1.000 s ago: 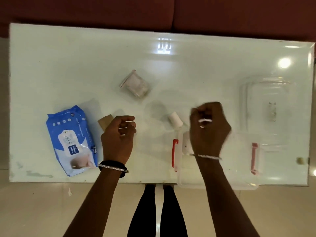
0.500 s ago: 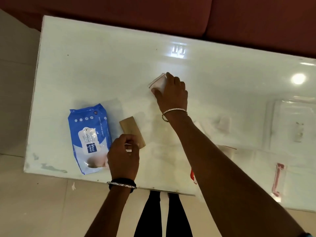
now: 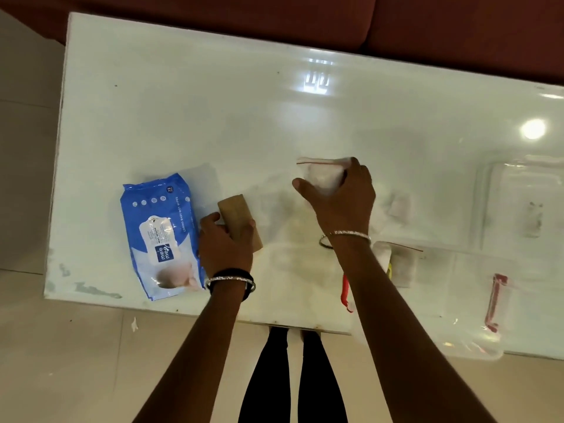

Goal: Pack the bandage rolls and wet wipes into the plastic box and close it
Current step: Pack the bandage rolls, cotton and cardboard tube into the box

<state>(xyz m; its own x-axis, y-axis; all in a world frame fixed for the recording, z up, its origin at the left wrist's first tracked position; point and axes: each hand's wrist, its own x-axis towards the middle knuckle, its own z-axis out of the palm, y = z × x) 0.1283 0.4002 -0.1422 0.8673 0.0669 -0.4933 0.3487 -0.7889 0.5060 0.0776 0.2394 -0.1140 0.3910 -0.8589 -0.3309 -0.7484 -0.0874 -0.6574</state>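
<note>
My right hand (image 3: 338,199) grips a clear zip bag holding a white bandage roll (image 3: 324,175), lifted over the middle of the table. My left hand (image 3: 224,245) closes around a tan bandage roll (image 3: 236,213) lying on the table. The blue wet wipes pack (image 3: 160,236) lies flat just left of that hand. The clear plastic box (image 3: 451,300) with red latches sits at the front right, partly behind my right forearm, with a bagged white roll (image 3: 399,264) inside it.
The clear lid (image 3: 518,206) rests at the right, behind the box. A white glossy table (image 3: 183,117) carries everything; its front edge runs close to the box. A dark red sofa stands beyond the far edge. My legs show below the table.
My right hand has lifted the bagged roll and carried it rightward toward me. My left hand has moved onto the tan roll and closed on it.
</note>
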